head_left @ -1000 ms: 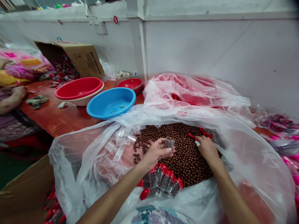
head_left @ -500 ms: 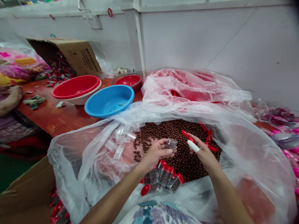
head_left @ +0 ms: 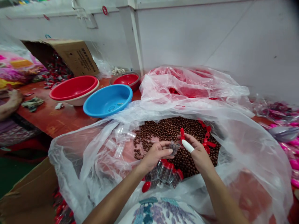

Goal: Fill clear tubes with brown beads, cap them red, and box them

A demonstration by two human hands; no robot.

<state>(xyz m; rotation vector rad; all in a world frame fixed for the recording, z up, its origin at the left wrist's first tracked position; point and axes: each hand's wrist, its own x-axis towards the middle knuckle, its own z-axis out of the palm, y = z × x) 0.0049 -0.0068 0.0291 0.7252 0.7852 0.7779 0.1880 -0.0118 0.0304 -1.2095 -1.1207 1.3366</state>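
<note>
My left hand (head_left: 157,155) is closed on a small clear plastic container (head_left: 174,147) with dark contents. Just right of it, my right hand (head_left: 195,151), with a white cover on one finger, pinches a red plastic cap (head_left: 182,133) close to the container. Whether cap and container touch, I cannot tell. Both hands are over a spread of round brown balls (head_left: 163,126) in a clear plastic sheet. Filled containers with red lids (head_left: 167,171) lie below my left hand. More red caps (head_left: 206,141) rest on the balls at the right.
Empty clear containers (head_left: 119,140) lie on the sheet's left. A blue basin (head_left: 107,101) and a red basin (head_left: 74,88) stand beyond it, with a cardboard box (head_left: 67,56) behind. A bag of red pieces (head_left: 193,82) sits at the back. Another person's arm (head_left: 10,104) shows at far left.
My right hand has moved left with the red cap, closing in on the container. The container has tilted in my left hand. The whole view has shifted slightly.
</note>
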